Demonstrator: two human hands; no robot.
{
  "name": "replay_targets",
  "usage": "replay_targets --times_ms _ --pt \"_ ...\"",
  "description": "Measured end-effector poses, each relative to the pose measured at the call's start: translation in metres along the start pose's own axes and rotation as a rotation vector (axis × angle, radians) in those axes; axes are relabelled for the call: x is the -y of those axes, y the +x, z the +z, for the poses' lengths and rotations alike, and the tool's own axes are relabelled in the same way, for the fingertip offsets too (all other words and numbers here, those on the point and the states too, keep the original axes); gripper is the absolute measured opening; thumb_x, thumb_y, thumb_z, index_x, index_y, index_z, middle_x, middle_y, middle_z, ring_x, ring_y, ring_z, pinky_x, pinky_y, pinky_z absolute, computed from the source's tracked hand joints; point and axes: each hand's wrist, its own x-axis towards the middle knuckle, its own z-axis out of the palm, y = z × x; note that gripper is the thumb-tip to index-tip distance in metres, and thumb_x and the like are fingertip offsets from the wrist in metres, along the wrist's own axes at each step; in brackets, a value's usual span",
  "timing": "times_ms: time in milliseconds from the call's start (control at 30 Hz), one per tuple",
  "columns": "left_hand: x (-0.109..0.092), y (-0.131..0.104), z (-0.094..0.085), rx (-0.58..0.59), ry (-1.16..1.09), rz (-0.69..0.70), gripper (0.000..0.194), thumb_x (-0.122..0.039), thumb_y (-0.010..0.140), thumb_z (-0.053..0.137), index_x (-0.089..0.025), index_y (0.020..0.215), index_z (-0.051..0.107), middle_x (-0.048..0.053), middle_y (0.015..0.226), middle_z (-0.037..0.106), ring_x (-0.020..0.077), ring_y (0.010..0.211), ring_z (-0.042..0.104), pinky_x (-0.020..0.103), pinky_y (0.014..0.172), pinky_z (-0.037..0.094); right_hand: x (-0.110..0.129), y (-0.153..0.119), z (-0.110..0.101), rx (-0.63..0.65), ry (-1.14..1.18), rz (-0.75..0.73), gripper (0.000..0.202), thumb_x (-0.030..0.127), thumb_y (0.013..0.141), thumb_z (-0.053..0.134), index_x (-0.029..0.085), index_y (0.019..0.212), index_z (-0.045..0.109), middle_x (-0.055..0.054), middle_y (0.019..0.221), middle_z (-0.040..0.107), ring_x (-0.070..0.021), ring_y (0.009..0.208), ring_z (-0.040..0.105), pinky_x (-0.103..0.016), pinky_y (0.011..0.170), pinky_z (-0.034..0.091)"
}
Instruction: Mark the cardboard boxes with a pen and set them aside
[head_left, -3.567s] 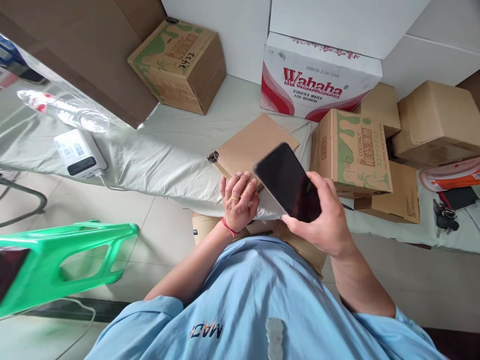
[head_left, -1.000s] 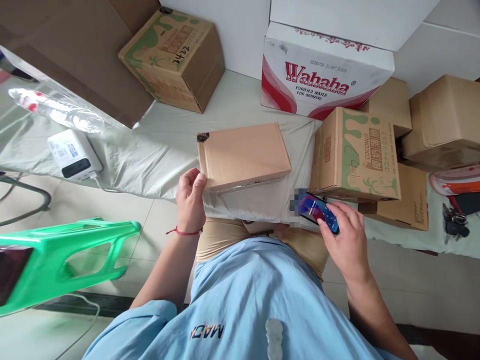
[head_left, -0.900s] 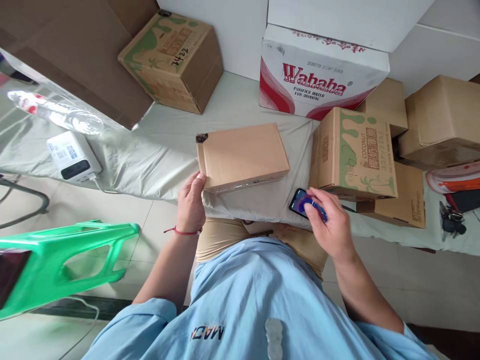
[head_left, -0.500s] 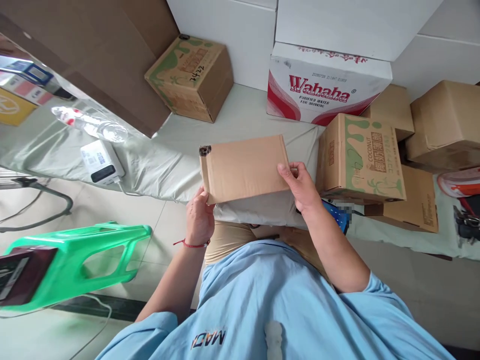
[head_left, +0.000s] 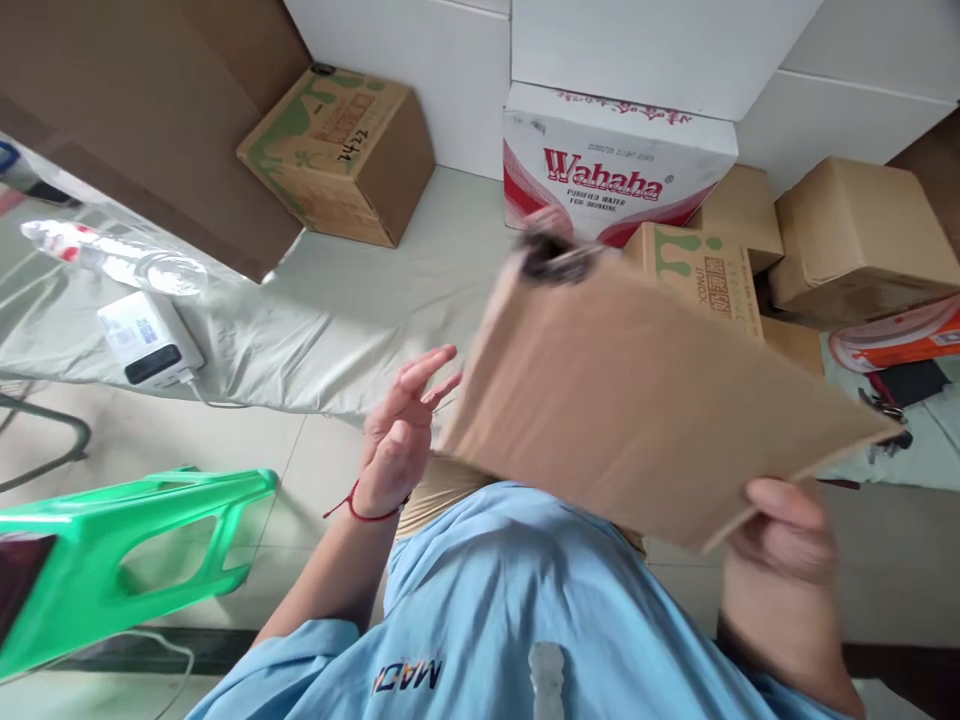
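A brown cardboard piece (head_left: 630, 390), flat and looking like a folded box, is held up slanting in front of me. Its upper left corner carries a black, blurred patch. My right hand (head_left: 787, 530) pinches its lower right edge, thumb on the near face; the other fingers are mostly hidden. Off the cardboard's left edge, my left hand (head_left: 401, 430) has its fingers stretched out and holds nothing. A red string bracelet circles the left wrist.
On the cloth-covered table (head_left: 360, 300) stand a coconut carton (head_left: 345, 150), a Wahaha water carton (head_left: 615, 170), and several brown boxes (head_left: 862, 240) at right. A white power bank (head_left: 146, 340) and plastic bottle (head_left: 120, 260) lie left. A green stool (head_left: 150, 550) stands below.
My left hand has let go of the cardboard and opened. My right hand has swung the cardboard rightward and nearer to me, tilting it. The view has shifted slightly right.
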Motion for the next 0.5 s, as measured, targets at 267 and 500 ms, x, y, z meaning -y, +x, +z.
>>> replay_targets --times_ms 267,500 --pt "0.011 0.013 0.034 0.23 -0.227 -0.054 0.053 -0.065 0.093 0.077 -0.023 0.124 0.082 0.016 0.129 0.076 0.0341 0.127 0.071 0.05 0.107 0.063 -0.001 0.024 -0.097 -0.441 -0.075 -0.327 0.08 0.042 0.095 0.039 0.037 0.175 0.041 -0.011 0.162 0.06 -0.0483 0.134 0.067 -0.074 0.083 0.057" --pt "0.013 0.01 0.02 0.095 -0.15 -0.082 0.046 -0.064 0.094 0.077 -0.024 0.118 0.082 0.013 0.12 0.078 0.0302 0.12 0.073 0.045 0.099 0.065 -0.051 0.075 -0.145 -0.437 -0.024 -0.062 0.066 0.057 0.099 0.036 0.029 0.154 0.059 -0.025 0.124 0.071 -0.0443 0.105 0.074 -0.064 0.067 0.05"
